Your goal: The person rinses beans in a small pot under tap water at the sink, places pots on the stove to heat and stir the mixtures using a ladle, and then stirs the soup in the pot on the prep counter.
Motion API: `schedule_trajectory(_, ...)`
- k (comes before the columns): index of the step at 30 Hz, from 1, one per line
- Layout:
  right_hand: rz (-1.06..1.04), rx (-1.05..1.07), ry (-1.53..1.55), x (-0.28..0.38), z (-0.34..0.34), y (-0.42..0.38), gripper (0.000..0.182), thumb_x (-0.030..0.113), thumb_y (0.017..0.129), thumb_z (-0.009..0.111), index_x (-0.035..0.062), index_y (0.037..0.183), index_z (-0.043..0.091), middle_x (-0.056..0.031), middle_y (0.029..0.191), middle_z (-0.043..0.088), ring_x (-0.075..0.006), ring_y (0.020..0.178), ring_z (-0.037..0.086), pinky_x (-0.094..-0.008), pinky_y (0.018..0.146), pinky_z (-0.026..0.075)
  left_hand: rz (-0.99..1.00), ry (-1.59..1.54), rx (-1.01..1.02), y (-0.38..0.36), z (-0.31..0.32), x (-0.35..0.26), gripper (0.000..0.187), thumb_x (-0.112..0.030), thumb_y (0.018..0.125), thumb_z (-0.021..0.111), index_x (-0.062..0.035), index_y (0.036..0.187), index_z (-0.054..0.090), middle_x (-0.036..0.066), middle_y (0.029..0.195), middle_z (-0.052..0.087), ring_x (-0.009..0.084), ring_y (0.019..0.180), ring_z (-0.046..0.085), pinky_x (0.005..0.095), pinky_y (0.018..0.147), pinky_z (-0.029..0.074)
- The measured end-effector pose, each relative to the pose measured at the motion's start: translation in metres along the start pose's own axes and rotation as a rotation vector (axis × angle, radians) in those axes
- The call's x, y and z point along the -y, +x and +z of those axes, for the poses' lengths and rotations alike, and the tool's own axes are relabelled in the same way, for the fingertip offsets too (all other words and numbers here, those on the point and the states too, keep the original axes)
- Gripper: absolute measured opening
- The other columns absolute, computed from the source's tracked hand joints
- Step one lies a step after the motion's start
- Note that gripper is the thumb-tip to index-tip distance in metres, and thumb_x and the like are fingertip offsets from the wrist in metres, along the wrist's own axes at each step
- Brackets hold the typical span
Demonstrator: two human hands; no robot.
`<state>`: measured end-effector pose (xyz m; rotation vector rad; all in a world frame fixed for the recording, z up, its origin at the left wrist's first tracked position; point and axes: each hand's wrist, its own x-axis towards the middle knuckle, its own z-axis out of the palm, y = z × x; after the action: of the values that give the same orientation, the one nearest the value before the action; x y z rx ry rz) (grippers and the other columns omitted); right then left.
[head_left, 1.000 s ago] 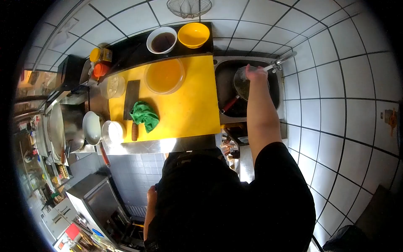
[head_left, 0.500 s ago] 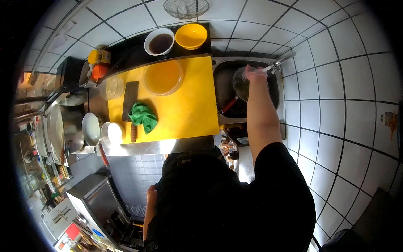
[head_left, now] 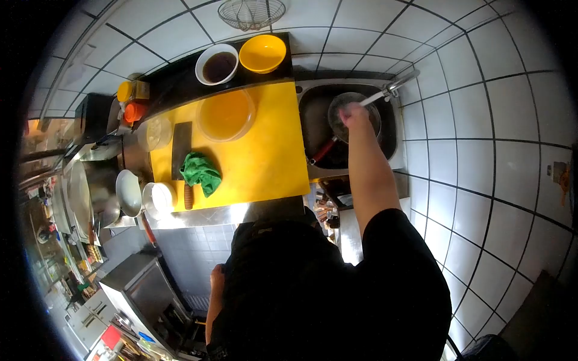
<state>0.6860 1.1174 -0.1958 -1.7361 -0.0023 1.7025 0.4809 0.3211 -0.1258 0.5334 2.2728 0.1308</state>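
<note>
Over in the sink (head_left: 319,114), my right hand (head_left: 354,113) reaches down into a round pan (head_left: 372,127) with a red handle (head_left: 323,151). Its fingers look bunched and partly blurred; what they hold, if anything, is hidden. The faucet spout (head_left: 376,97) points at the pan just beside this hand. My left hand (head_left: 217,275) hangs low by my side, its fingers hidden behind my dark clothing.
A yellow cutting board (head_left: 271,150) carries a cleaver (head_left: 181,144), a green cloth (head_left: 201,173) and a tub of orange liquid (head_left: 226,115). Behind it stand a white bowl of dark liquid (head_left: 217,64) and a yellow bowl (head_left: 262,53). A small pan (head_left: 129,192) lies left.
My right hand has moved down and left from near the spout into the pan, and its fingers have drawn together. The view has shifted slightly; my left hand stays put.
</note>
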Motion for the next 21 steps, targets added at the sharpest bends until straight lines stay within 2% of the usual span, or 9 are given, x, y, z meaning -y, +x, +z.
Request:
schedule_trajectory(3,-0.203,-0.099,-0.897,-0.009,-0.03,-0.008,0.024,0.022,0.089,0.065,0.0022,0.103,0.065,-0.0203,0.101,0.066,-0.03,0.09,0.066,-0.0438,0.071,0.055,-0.003,-0.044,0.018,-0.006,-0.014,-0.024,0.022,-0.017,0.086,0.058,-0.0032,0.103,0.065,0.02,0.093,0.068,0.0373,0.089,0.066,0.0444,0.077,0.051)
schedule_trajectory(6,-0.506,-0.21,-1.512,0.002,-0.048,-0.072,0.038,0.032,0.091,0.062,-0.0043,0.097,0.069,-0.0237,0.096,0.069,-0.0343,0.094,0.067,-0.0443,0.076,0.053,0.049,-0.088,0.016,-0.009,-0.016,-0.032,0.023,-0.016,0.086,0.059,-0.0024,0.103,0.065,0.02,0.093,0.069,0.036,0.088,0.066,0.0423,0.077,0.051)
schedule_trajectory(8,-0.549,-0.204,-1.556,0.01,-0.063,-0.075,0.047,0.039,0.093,0.057,-0.0053,0.104,0.068,-0.0258,0.103,0.067,-0.0376,0.099,0.065,-0.0469,0.08,0.051,0.034,-0.062,0.033,-0.013,-0.02,-0.04,0.024,-0.016,0.085,0.06,-0.002,0.104,0.066,0.02,0.093,0.069,0.0352,0.088,0.067,0.0416,0.077,0.051)
schedule_trajectory(9,-0.57,-0.201,-1.577,0.016,-0.071,-0.075,0.051,0.042,0.093,0.055,-0.0058,0.108,0.067,-0.0268,0.106,0.066,-0.0392,0.101,0.064,-0.0482,0.083,0.051,0.02,-0.186,0.022,-0.011,-0.012,-0.03,0.024,-0.016,0.085,0.06,-0.0022,0.103,0.066,0.02,0.094,0.069,0.0345,0.088,0.067,0.0414,0.077,0.051)
schedule_trajectory(12,-0.507,-0.361,-1.37,0.024,-0.088,-0.078,0.056,0.047,0.095,0.048,-0.0041,0.108,0.067,-0.026,0.108,0.066,-0.0408,0.102,0.063,-0.0496,0.088,0.049,-0.02,-0.458,0.012,0.01,0.035,0.045,0.024,-0.016,0.084,0.061,-0.0026,0.103,0.066,0.019,0.094,0.069,0.0316,0.089,0.067,0.0406,0.078,0.051)
schedule_trajectory(15,-0.576,-0.386,-1.387,0.026,-0.098,-0.092,0.047,0.04,0.096,0.051,-0.0032,0.102,0.068,-0.0228,0.106,0.067,-0.037,0.099,0.065,-0.0487,0.085,0.053,-0.019,-0.473,0.028,0.019,0.051,0.071,0.024,-0.017,0.085,0.061,-0.0032,0.104,0.066,0.018,0.095,0.07,0.0285,0.089,0.067,0.0398,0.08,0.051)
schedule_trajectory(17,-0.628,-0.376,-1.433,0.025,-0.112,-0.077,0.044,0.037,0.094,0.053,-0.0035,0.106,0.066,-0.0247,0.11,0.064,-0.0384,0.099,0.064,-0.0487,0.086,0.053,0.042,-0.407,0.006,0.005,0.03,0.035,0.025,-0.018,0.085,0.06,-0.0041,0.105,0.066,0.018,0.095,0.07,0.0276,0.089,0.067,0.0393,0.08,0.051)
schedule_trajectory(19,-0.673,-0.386,-1.464,0.024,-0.122,-0.066,0.041,0.033,0.092,0.055,-0.0037,0.109,0.064,-0.0264,0.115,0.061,-0.0399,0.099,0.063,-0.049,0.086,0.052,-0.027,-0.58,0.047,0.012,0.036,0.046,0.025,-0.017,0.085,0.06,-0.0047,0.106,0.066,0.016,0.095,0.07,0.0276,0.089,0.067,0.0393,0.08,0.051)
schedule_trajectory(21,-0.711,-0.415,-1.482,0.022,-0.127,-0.06,0.04,0.03,0.091,0.056,-0.0037,0.112,0.061,-0.0278,0.119,0.056,-0.0413,0.099,0.062,-0.0495,0.085,0.053,-0.07,-0.593,0.076,0.026,0.046,0.07,0.024,-0.016,0.085,0.06,-0.0049,0.106,0.066,0.015,0.094,0.07,0.0273,0.089,0.067,0.0391,0.08,0.051)
